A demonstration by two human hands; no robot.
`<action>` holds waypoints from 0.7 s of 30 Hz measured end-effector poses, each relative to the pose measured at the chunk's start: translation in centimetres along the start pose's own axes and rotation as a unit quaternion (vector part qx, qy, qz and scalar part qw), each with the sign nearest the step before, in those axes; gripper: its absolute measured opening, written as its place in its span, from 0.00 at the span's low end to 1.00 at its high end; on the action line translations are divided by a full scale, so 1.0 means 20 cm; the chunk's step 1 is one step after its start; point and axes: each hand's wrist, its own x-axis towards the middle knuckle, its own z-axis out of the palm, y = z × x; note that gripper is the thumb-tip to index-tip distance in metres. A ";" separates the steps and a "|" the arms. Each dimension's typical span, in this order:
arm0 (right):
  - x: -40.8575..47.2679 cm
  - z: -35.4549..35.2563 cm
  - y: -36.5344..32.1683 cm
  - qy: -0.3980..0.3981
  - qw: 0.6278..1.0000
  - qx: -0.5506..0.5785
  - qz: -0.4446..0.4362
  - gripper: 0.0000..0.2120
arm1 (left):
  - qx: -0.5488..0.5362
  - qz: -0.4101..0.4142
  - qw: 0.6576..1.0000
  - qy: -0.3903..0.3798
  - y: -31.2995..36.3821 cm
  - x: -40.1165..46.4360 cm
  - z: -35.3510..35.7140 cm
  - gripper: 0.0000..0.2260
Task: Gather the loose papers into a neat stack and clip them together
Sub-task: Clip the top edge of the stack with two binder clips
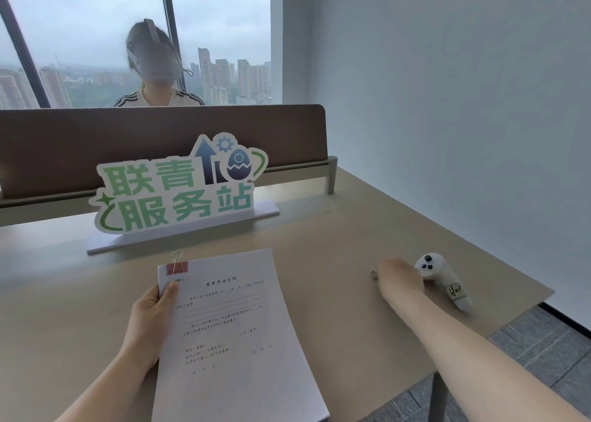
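The stack of papers (236, 332) is gripped by the left hand (153, 319) along its left edge, just below the top left corner, with the thumb laid over the top sheet and the fingers hidden beneath. A pink binder clip (177, 266) with its wire handles raised is already seated on that top left corner, just beyond the thumb. The long axis of the stack runs from the near edge of the desk (335, 236) away toward the far edge, leaning slightly to the right, and the sheets appear squared.

The right hand (401, 279) is placed well apart from the stack, out toward the right edge of the desk, palm down and blurred; how far its fingers are curled cannot be told. A small dark object (374, 273) is seen at its fingertips, too small to identify, and a white controller (444, 282) lies touching or just beside its outer side.

The clipping is judged done or nearly so. Any further move on the stack would fall to the left hand, being the nearer.
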 end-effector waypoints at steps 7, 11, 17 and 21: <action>-0.06 -0.04 -0.12 0.018 0.994 -0.049 -0.095 0.10 | 0.007 -0.004 1.000 0.003 0.00 -0.01 0.01 0.09; -0.07 -0.03 -0.19 0.035 0.991 -0.039 -0.124 0.10 | 0.003 -0.009 1.000 0.007 0.01 -0.01 0.01 0.08; -0.08 -0.03 -0.28 0.030 0.989 0.071 -0.127 0.11 | -0.001 -0.018 1.000 0.010 0.01 -0.01 0.01 0.09; -0.08 -0.06 -0.39 -0.115 0.846 0.516 -0.069 0.14 | 0.001 -0.018 1.000 0.013 0.01 -0.01 0.01 0.09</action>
